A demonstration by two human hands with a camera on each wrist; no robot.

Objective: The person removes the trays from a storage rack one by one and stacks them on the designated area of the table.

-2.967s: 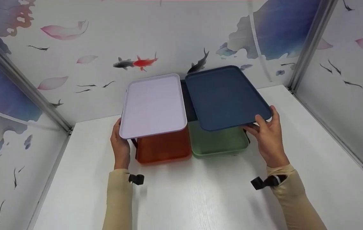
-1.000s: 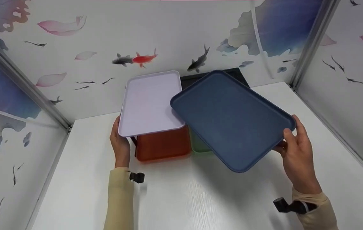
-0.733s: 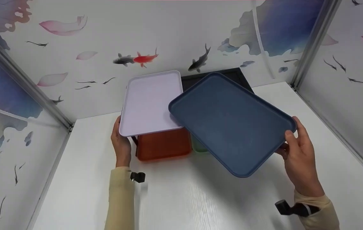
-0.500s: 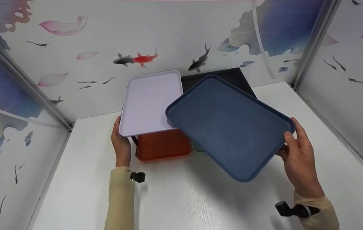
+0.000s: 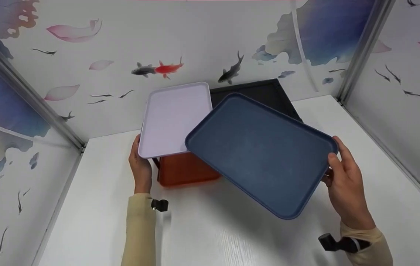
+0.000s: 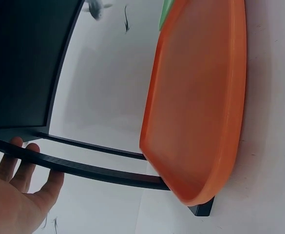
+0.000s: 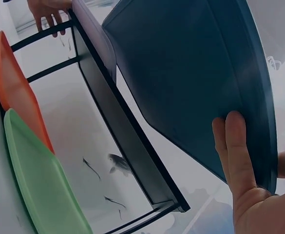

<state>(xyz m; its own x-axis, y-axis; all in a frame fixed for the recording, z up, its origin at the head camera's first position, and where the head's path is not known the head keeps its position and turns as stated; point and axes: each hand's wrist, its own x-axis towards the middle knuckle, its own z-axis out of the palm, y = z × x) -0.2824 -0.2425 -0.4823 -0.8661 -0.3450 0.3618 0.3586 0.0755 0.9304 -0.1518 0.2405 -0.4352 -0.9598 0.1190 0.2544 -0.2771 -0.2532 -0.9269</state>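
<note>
My right hand point(image 5: 348, 188) holds a dark blue tray point(image 5: 261, 155) by its right-hand corner, thumb on top and fingers point(image 7: 237, 151) underneath. That tray is raised and turned, and its left corner overlaps a lavender tray point(image 5: 176, 118). The lavender tray lies on the upper level of a black two-level rack point(image 5: 258, 94). My left hand point(image 5: 141, 166) grips the rack's left side, its fingers point(image 6: 49, 187) passing behind the curved side bar; its thumb is hidden. Below sits an orange tray point(image 6: 191, 97), with a green tray point(image 7: 45, 175) beside it.
The rack stands on a white table point(image 5: 202, 229) against the printed back wall point(image 5: 195, 37). Side panels with metal frame posts point(image 5: 365, 51) close in the left and right. Black cameras point(image 5: 160, 205) sit on both wrists.
The blue tray has come off the rack's upper right, turned, and moved toward me and slightly left, uncovering the black shelf and hiding the green tray in the head view. My left hand stays put.
</note>
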